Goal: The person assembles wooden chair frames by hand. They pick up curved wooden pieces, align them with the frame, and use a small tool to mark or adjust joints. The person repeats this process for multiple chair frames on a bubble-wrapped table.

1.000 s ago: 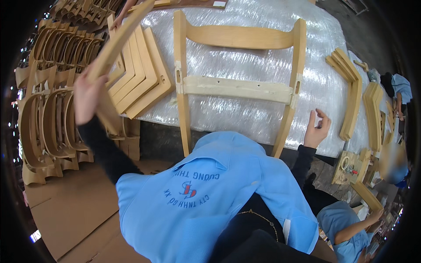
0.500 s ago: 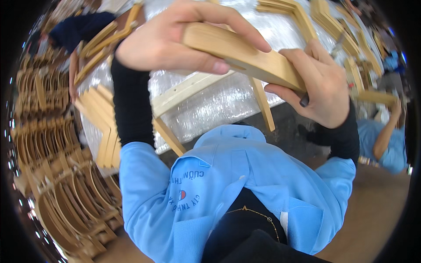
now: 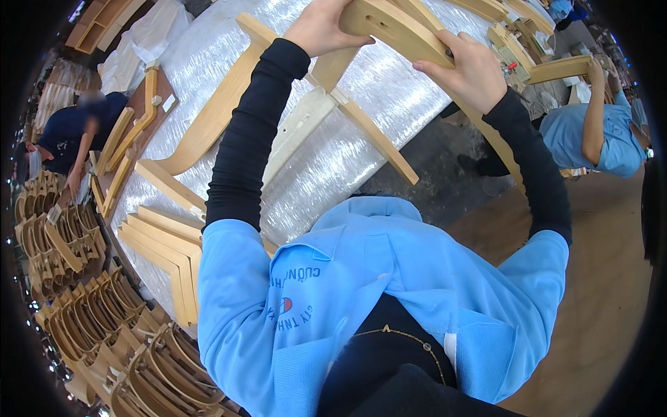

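Note:
Up at the top of the view, both hands grip a curved pale wooden piece (image 3: 397, 33) with a slot and small hole in its face. My left hand (image 3: 321, 28) pinches its left end, thumb underneath. My right hand (image 3: 474, 75) wraps the other end, and a small dark tip, too little to name, shows by its fingers. Below the hands, a whitish wooden rail (image 3: 299, 132) with holes lies on the plastic-covered table (image 3: 340, 174). A straight wooden leg (image 3: 381, 137) runs beside the rail, and a broad curved wooden part (image 3: 215, 118) spreads to the left.
Angled wooden pieces (image 3: 170, 254) are stacked at the table's left edge. Racks of curved wooden parts (image 3: 132, 347) fill the lower left. One person in dark clothes (image 3: 69, 135) works at far left; another in a blue shirt (image 3: 590, 132) holds a wooden part at right.
Both hands have moved up and away from my body with the wooden piece, which now shows its slotted face. The view has shifted, with more of the table and frame parts visible.

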`<state>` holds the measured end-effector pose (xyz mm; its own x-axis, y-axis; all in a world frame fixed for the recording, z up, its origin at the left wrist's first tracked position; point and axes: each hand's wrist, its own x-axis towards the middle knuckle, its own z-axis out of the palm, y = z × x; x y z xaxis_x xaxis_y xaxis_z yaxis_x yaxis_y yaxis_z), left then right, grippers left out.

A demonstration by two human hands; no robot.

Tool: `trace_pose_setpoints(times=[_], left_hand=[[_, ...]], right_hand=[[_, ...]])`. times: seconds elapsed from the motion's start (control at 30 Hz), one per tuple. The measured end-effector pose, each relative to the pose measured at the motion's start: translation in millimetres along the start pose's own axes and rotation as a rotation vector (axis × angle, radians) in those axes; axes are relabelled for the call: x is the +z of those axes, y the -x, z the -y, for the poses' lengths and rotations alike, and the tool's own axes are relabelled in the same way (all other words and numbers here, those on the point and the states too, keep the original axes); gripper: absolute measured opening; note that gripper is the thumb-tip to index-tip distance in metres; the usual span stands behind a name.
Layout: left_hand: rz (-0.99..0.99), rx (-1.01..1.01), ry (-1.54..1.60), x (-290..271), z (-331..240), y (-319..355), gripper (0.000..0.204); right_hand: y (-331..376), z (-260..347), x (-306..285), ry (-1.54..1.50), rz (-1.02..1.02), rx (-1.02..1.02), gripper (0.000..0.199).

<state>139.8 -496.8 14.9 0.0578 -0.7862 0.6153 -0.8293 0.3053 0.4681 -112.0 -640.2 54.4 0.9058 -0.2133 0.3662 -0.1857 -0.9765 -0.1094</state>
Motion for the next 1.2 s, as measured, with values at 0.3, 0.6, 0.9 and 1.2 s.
trace_pose_setpoints(times=[0.3,0.6,0.9,1.2], left_hand=[[-0.072,-0.207,0.343,-5.5,36.6,-5.2,0.08],[-0.128,-0.06,-0.007,-16.2,43.8,-2.8,0.077],[-0.095,-0.099,0.175,-14.0,44.2,-2.6,0.078],[-0.098,-0.123,0.157,-27.6,48.6,12.9,0.081]], right_hand=[[-67.4,7.1,-24.9,0.014,0.147,-0.041,0.05],[-68.8,27.6,-23.0,0.019,0.155,-0.048,0.044],[-77.2,33.0,-32.3,0.078,0.189,0.001,0.045],[-85.0,55.1,-31.9,0.069,0.243,0.005,0.04]])
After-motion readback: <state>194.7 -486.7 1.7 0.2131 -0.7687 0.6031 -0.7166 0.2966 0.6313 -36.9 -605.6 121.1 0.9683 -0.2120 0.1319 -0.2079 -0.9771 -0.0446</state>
